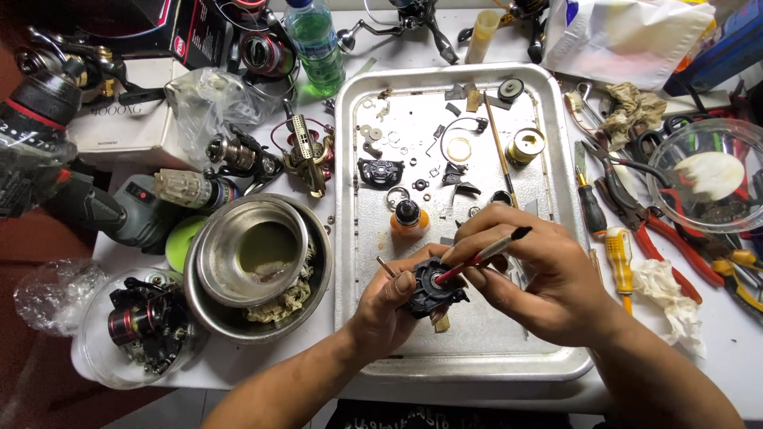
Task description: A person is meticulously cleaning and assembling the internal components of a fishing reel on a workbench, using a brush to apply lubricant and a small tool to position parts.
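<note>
Over the near part of a metal tray [354, 238], my left hand [389, 306] grips a small black reel part [433, 290] with a thin metal pin sticking out to its left. My right hand [528, 274] holds a slim red-handled brush [485, 254] like a pen, with its lower end resting on the black part. Both hands are close together above the tray. Just beyond them on the tray stands a small orange bottle with a black cap [408, 216].
Small washers, rings and black pieces lie scattered on the tray, plus a brass spool [525, 145]. Stacked steel bowls [262, 262] sit to the left, with fishing reels [306, 155] and a green bottle [316, 44] behind. Pliers and screwdrivers [620, 254] and a clear bowl [707, 171] lie on the right.
</note>
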